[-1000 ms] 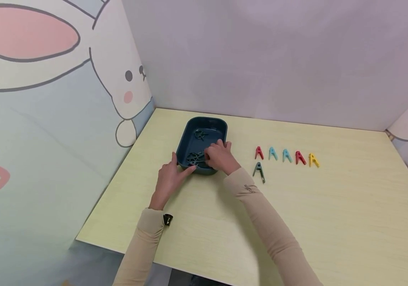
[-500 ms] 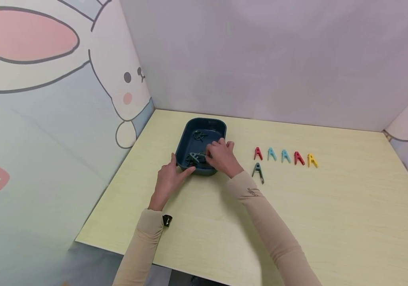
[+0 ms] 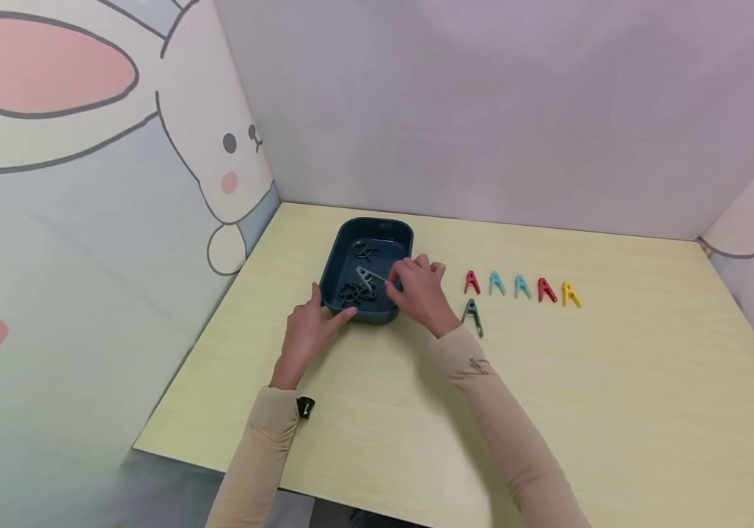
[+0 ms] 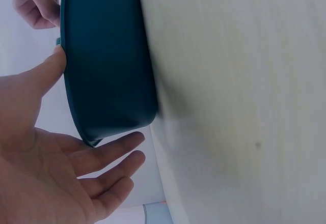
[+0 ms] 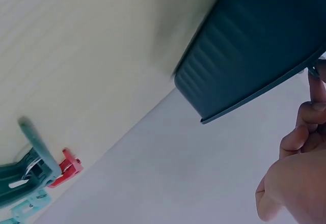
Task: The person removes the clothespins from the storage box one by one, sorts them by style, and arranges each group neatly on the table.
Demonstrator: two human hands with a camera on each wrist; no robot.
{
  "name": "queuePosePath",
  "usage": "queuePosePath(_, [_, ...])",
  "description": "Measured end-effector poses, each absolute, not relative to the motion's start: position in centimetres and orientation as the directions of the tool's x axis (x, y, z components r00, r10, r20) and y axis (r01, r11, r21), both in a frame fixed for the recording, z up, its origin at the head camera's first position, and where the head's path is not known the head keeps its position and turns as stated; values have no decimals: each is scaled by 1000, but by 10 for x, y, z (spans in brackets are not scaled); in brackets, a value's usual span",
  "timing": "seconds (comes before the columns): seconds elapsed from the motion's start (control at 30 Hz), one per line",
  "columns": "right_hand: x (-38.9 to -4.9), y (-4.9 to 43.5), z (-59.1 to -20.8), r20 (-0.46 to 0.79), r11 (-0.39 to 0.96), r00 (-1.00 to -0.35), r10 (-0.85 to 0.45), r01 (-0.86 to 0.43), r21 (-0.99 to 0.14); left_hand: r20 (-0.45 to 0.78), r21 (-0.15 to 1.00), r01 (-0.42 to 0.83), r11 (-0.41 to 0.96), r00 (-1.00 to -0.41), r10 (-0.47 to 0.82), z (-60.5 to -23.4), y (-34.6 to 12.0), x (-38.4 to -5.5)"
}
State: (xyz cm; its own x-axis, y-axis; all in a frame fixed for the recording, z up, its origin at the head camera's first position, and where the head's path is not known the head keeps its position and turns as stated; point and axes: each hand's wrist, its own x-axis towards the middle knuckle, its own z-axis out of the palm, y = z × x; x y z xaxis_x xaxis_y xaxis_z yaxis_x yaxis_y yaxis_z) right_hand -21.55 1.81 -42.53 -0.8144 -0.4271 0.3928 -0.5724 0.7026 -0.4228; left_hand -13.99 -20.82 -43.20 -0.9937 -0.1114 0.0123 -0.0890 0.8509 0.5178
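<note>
A dark blue-green rectangular box (image 3: 331, 282) stands on the table. My left hand (image 3: 306, 334) is at its near left corner, the thumb touching the near rim and the other fingers stretched along the side, as the left wrist view (image 4: 51, 168) shows. Over the box's right side my right hand (image 3: 422, 297) pinches one leg of a grey-green clothespin (image 3: 365, 277) between thumb and fingertips. That clothespin hangs above several dark green clips (image 3: 353, 293) in the box. In the right wrist view the right hand (image 5: 300, 168) is at the rim, its clothespin mostly hidden.
Right of the box, a row of small clothespins lies on the table: red (image 3: 472, 282), light blue (image 3: 496, 283), another red (image 3: 546, 290) and yellow (image 3: 571, 294) among them. A larger dark green clothespin (image 3: 472, 317) lies below the row. Walls border the table behind and left.
My right hand has drawn up and slightly right, raising the grey-green clothespin off the dark clips. My left hand stays at the box's corner.
</note>
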Motion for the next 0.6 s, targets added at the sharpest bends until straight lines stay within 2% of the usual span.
queuePosePath(0.3, [-202, 44, -423, 388, 719, -865, -317, -486, -497, 9, 520, -82, 850, -995, -102, -433, -208, -138])
queuePosePath(0.6, [-187, 71, -426, 463, 706, -860, -214, -464, -535, 0, 526, -86, 846, -995, -101, -432, -210, -139])
